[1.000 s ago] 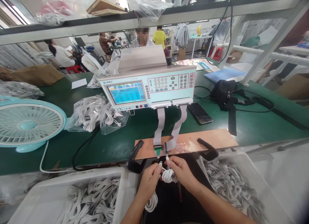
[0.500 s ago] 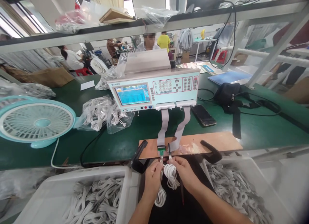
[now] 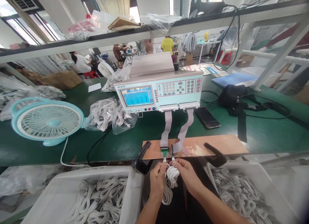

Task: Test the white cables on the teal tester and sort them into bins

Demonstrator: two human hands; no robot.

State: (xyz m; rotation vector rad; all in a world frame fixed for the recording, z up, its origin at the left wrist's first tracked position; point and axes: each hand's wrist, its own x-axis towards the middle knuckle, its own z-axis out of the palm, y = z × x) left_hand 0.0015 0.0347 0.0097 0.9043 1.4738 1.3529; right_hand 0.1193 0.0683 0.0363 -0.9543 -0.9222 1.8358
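Now left grip [image 3: 158, 178] and right grip [image 3: 187, 173] pinch looped white cord [image 3: 172, 174], plugs [image 3: 164, 160] pointing at the green surface's [image 3: 113, 149] front edge.

a factory workshop, electronic instrument [image 3: 158, 97] on a green bench [image 3: 149, 129], bins [image 3: 53, 187] of coiled cables [image 3: 103, 198], people [image 3: 82, 63] working behind

Brand logo [image 3: 122, 86], screen [image 3: 138, 96] text and keypad [image 3: 168, 88] legends on bench instrument [image 3: 156, 84]: present but too small for reading.
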